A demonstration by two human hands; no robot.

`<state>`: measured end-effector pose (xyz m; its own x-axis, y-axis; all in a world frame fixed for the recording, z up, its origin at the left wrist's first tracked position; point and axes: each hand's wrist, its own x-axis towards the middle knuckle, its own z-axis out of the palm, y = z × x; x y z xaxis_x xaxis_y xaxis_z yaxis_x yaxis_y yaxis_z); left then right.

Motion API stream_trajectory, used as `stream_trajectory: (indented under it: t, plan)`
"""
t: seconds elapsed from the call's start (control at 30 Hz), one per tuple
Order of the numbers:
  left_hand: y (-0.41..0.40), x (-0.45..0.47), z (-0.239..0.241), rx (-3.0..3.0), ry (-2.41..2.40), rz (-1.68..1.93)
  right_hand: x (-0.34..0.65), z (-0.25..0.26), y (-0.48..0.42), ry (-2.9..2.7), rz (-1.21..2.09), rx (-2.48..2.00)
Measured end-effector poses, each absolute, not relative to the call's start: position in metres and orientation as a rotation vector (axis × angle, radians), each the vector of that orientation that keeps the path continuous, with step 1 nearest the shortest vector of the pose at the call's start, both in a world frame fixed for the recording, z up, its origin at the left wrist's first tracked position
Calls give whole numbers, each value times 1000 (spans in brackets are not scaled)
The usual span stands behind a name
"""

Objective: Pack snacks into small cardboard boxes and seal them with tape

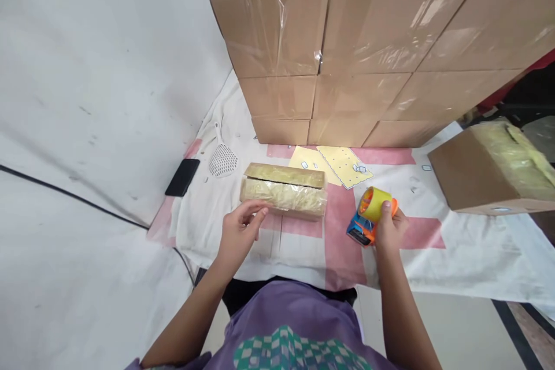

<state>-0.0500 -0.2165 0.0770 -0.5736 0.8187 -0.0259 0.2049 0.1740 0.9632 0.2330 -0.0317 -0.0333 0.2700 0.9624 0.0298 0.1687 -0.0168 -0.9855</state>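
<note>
A small cardboard box (pixel 284 192) lies lengthwise before me, yellowish clear tape over its front and top and a dark slit along its upper side. At its front left corner is my left hand (pixel 243 225), fingers bent and the thumb a little apart from the index finger. The fingertips meet or nearly meet the box; I cannot tell which. My right hand (pixel 390 225) grips a tape dispenser (pixel 362 228), blue and orange, tilted to the right of the box. It carries a yellow tape roll (pixel 375 203), on which my thumb rests.
Stacked cardboard boxes (pixel 351 58) form a wall at the back. A larger taped box (pixel 472 173) stands at the right. White cloth with pink strips covers the table (pixel 407 272). A white mesh scoop (pixel 223 159), a black flat object (pixel 182 177) and yellow sheets (pixel 344 163) lie there.
</note>
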Motion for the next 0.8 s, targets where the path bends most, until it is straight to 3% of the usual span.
stream_trajectory:
  t: [0.13, 0.27, 0.37, 0.53, 0.67, 0.8]
  plan:
    - [-213, -48, 75, 938, 1919, 1417, 241, -17, -29, -1339, 869, -1659]
    - [-212, -50, 75, 958, 1926, 1412, 254, 22, -37, -1590, 478, -1858]
    - [-212, -46, 74, 1048, 1898, 1411, 237, 57, -61, -1806, 346, -1480]
    - [-207, -26, 70, 1370, 1856, 1410, 157, 82, -97, -2295, 652, -615]
    - [-209, -29, 65, 1500, 2030, 1328, 128, 83, -103, -2390, 559, -465]
    - [-221, -53, 59, 1327, 2417, 1111, 143, 101, -97, -2234, 710, -455]
